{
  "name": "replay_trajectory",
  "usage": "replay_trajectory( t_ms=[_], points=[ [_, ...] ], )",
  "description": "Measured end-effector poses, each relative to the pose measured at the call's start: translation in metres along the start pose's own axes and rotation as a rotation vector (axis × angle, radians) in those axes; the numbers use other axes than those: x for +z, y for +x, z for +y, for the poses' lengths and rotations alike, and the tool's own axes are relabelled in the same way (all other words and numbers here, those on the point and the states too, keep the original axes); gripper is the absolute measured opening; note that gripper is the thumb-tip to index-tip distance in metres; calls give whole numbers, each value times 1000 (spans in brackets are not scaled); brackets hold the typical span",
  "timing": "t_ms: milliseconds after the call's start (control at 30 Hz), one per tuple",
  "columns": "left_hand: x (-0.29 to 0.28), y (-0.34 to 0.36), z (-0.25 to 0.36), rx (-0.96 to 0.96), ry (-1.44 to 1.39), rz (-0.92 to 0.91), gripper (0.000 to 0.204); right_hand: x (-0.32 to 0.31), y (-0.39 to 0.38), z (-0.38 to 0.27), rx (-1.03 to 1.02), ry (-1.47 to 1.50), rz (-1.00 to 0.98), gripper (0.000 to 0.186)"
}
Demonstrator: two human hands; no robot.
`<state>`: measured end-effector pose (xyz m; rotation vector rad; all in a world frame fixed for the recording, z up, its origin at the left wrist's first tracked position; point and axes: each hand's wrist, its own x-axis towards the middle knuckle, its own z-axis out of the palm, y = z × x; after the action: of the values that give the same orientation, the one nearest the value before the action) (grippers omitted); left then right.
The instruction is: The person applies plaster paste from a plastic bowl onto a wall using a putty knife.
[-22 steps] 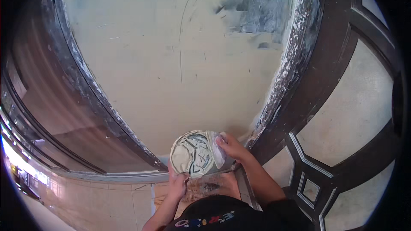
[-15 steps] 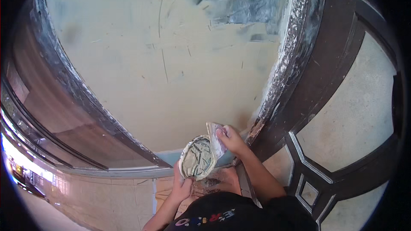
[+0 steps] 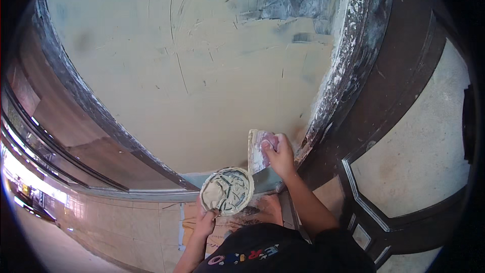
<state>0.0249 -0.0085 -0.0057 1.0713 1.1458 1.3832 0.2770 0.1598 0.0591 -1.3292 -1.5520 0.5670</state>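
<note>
Right hand [image 3: 282, 156] clenched round scraper [image 3: 257, 152], moved farther from tub [image 3: 251, 186], left hand [image 3: 205, 222] clasping it (paste-smeared)

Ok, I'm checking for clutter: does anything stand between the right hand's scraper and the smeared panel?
Nothing visible stands between the scraper and the panel; the round tub in the left hand shows lower and to the left.

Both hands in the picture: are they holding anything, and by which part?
Yes. The left hand holds a round tub by its near-left side; the right hand grips a flat scraper by its pinkish end.
</note>
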Motion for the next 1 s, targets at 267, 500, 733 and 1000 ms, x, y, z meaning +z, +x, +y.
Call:
replay_trajectory(
  t_ms=[267, 500, 733, 1000],
  points=[
    [1, 8, 41, -85, -366, 178, 81, -15, -4, -20, -47, 652, -21, 27],
    [-15, 23, 68, 138, -163, 130, 81, -11, -26, -76, -133, 296, -326, 38],
    [-22, 24, 97, 297, 82, 64, 75, 7, -40, -113, -181, 68, -213, 40],
    [-49, 23, 96, 284, 5, 29, 76, 38, -56, -142, -148, 1, -107, 41]
  ],
)
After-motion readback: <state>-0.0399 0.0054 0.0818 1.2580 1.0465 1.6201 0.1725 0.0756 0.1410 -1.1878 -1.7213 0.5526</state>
